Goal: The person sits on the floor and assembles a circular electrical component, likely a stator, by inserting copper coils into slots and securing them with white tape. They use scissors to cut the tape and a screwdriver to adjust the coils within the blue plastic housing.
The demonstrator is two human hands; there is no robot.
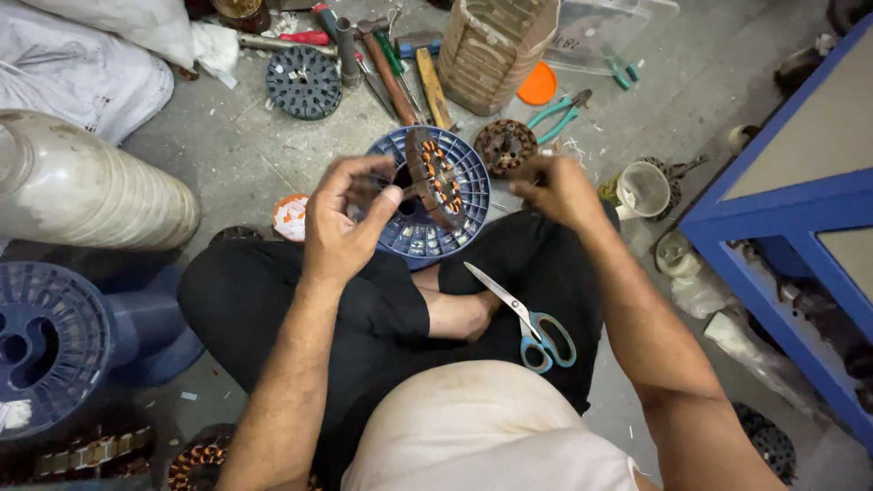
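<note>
left fingers: the left hand [341, 223] curls its fingers [386, 195] shut on the near rim of the rust-brown round motor stator with copper-orange windings [435, 177]
right fingers: the right hand [555, 189] is closed in a pinch just right of the stator; whether it holds a wire is too blurred to tell
stator position: held up on edge between the two hands, above the round blue ribbed plastic spool [455, 227] on the grey concrete floor [245, 155]
axis: the disc stands tilted, its rim line running from upper left down to lower right, its wound face turned rightward
nearer hand: the left one touches it; the right sits near, apart by a small gap
lap: steel scissors with teal handles [527, 323] lie on the black trousers [364, 309], blades pointing up-left toward the spool
beyond: a second bare brown stator [505, 145] and green-handled pliers [559, 114] lie on the floor past the right hand
</note>
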